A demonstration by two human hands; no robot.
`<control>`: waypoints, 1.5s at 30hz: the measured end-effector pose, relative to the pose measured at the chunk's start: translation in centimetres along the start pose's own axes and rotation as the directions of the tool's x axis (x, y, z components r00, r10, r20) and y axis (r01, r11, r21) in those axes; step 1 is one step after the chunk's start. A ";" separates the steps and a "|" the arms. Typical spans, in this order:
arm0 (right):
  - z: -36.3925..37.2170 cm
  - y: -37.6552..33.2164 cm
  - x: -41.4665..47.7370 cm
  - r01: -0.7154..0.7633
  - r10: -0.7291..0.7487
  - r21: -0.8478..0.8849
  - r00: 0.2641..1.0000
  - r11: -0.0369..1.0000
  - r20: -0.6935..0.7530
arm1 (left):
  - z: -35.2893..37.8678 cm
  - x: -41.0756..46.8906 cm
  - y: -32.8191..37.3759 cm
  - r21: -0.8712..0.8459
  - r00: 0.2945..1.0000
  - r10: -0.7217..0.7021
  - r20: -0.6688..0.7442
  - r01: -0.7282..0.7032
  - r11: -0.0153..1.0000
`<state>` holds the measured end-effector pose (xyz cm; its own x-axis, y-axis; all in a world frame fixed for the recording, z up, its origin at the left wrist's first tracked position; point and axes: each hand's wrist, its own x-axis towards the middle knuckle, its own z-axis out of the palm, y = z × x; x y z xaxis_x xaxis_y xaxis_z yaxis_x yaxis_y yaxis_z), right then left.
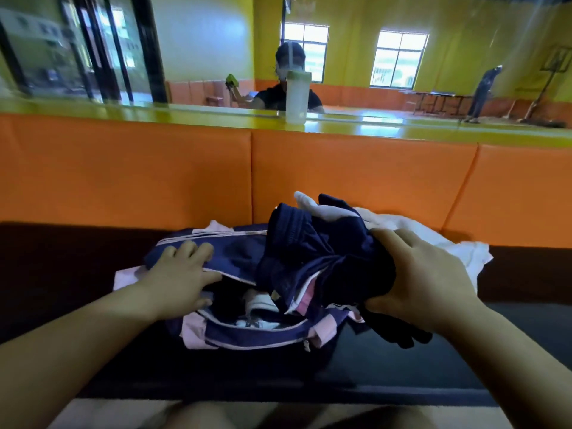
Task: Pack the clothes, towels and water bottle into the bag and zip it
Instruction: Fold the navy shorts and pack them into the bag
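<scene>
The person's left hand lies flat, fingers spread, on the far flap of a navy and pink bag, which is unzipped and gaping just below that hand. The right hand grips a bundle of navy clothes, held over the bag's right end. A white towel lies just beyond the right hand. A pale water bottle stands upright on a yellow ledge, well beyond both hands.

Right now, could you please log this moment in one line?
left hand: on open bag; right hand: grips navy clothes; bottle: on ledge
</scene>
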<state>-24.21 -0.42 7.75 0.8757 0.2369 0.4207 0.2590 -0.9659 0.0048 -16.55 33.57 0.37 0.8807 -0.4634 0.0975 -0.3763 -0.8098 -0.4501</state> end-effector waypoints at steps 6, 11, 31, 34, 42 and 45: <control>1.3 -0.2 0.2 0.003 0.000 -0.040 0.997 0.999 0.081 | -1.1 0.1 -3.2 -0.121 0.922 -0.348 0.170 0.370 0.921; 1.5 -1.9 1.1 0.139 -0.141 -0.113 0.990 0.984 -0.012 | -1.4 0.5 -3.8 -0.265 0.864 -0.394 0.314 0.479 0.837; 3.3 -10.1 11.7 0.138 -0.099 -0.268 0.983 0.953 0.151 | -2.0 1.5 -5.6 -0.730 0.942 -0.120 0.314 0.320 0.603; 4.2 -12.0 12.2 0.225 -0.176 -0.247 0.963 0.943 0.206 | -3.1 1.7 -6.7 -0.765 0.936 -0.105 0.337 0.337 0.548; 7.2 -15.4 14.2 0.504 -0.418 -0.241 0.846 0.829 0.331 | -4.5 2.2 -6.3 -0.722 0.960 -0.054 0.274 0.242 0.648; 8.5 -17.0 15.2 0.455 -0.408 -0.150 0.875 0.878 0.262 | -5.0 2.6 -6.6 -0.701 0.969 -0.051 0.243 0.212 0.681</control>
<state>-11.83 20.48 6.36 0.7668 0.6288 0.1286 0.5643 -0.7560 0.3316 -13.23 35.95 8.01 0.9424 -0.3197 -0.0984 -0.2709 -0.9021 0.3358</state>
